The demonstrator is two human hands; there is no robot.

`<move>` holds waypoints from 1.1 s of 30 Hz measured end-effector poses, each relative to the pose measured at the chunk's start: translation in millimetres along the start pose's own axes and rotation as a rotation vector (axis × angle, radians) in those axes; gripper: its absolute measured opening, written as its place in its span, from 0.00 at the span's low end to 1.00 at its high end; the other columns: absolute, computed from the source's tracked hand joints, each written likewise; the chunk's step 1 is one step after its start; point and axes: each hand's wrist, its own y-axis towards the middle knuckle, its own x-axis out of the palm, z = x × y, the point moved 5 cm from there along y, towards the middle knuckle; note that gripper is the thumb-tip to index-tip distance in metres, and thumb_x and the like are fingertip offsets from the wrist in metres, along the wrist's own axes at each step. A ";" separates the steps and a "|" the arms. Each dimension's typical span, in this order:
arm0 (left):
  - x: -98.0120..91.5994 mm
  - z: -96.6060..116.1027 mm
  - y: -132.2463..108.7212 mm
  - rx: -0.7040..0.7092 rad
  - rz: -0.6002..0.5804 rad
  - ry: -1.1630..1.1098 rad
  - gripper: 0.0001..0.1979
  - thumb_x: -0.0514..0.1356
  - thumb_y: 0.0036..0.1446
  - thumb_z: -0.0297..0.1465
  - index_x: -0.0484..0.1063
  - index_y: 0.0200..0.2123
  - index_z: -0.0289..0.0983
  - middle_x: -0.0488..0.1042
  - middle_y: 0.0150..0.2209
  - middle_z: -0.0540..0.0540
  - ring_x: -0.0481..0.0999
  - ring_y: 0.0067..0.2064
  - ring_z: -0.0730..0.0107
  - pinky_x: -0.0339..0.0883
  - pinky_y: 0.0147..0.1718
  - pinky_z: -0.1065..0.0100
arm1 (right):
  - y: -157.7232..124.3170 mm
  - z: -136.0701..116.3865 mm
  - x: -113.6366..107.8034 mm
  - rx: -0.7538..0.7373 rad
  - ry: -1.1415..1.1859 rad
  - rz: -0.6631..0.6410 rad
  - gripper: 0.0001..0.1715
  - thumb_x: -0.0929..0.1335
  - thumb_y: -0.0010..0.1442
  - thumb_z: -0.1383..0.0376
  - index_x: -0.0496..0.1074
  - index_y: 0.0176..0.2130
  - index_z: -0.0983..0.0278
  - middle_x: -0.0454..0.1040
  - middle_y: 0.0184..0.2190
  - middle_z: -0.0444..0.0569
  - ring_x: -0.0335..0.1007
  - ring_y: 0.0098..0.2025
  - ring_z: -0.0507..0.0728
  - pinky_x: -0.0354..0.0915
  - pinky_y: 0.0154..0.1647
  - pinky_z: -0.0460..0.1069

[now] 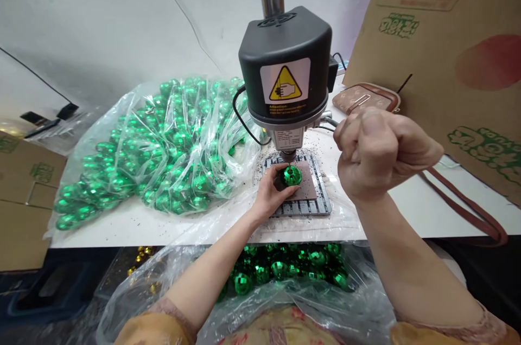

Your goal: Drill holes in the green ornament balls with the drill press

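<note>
Drill head (285,63) bars straight drop onto green ball (292,175); chuck (288,156) sits right above it. Ball's left side taken by left hand (272,190); beyond, bulging bag of green balls (158,160) and looped cable (243,123). Front way open between 2 forearms, over worktop (411,206) edge, above lower bag (337,299). Right way narrowed by raised right hand (372,152); pouch (358,96), strap (490,230), cardboard box (459,63) crowd farther right.
</note>
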 end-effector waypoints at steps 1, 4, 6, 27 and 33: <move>0.1 0.3 -0.4 -0.005 -0.001 0.005 0.28 0.73 0.49 0.37 0.71 0.52 0.41 0.75 0.50 0.42 0.73 0.52 0.54 0.65 0.55 0.55 | -1.2 1.0 -1.1 -0.012 0.001 0.005 0.29 0.67 0.61 0.66 0.44 0.19 0.65 0.47 0.14 0.39 0.46 0.16 0.44 0.46 0.18 0.48; -0.1 1.8 -0.7 -0.001 -0.006 0.021 0.27 0.73 0.50 0.37 0.71 0.52 0.40 0.74 0.50 0.43 0.73 0.52 0.55 0.65 0.54 0.56 | -4.1 3.1 -3.6 -0.063 0.015 0.028 0.30 0.67 0.59 0.68 0.41 0.20 0.64 0.45 0.14 0.38 0.43 0.16 0.43 0.43 0.17 0.47; -0.6 2.1 -0.6 0.002 -0.001 0.018 0.27 0.73 0.50 0.37 0.71 0.51 0.40 0.74 0.50 0.43 0.73 0.52 0.55 0.65 0.54 0.56 | -5.8 4.3 -4.5 -0.087 0.022 0.034 0.30 0.67 0.58 0.69 0.40 0.21 0.64 0.44 0.14 0.38 0.41 0.15 0.43 0.40 0.17 0.47; -2.3 2.6 -0.9 -0.017 0.033 -0.069 0.25 0.75 0.47 0.35 0.74 0.48 0.41 0.76 0.47 0.44 0.74 0.50 0.56 0.64 0.54 0.57 | -26.2 7.1 -15.1 -0.218 0.065 -0.129 0.28 0.66 0.54 0.74 0.41 0.19 0.63 0.46 0.13 0.38 0.43 0.15 0.44 0.49 0.16 0.48; 0.6 4.0 1.3 -0.009 0.046 -0.042 0.25 0.74 0.46 0.36 0.74 0.48 0.41 0.76 0.47 0.44 0.73 0.50 0.55 0.65 0.52 0.57 | 4.7 -0.2 2.7 0.000 -0.005 0.016 0.28 0.66 0.60 0.69 0.48 0.17 0.65 0.48 0.13 0.37 0.46 0.15 0.43 0.46 0.17 0.47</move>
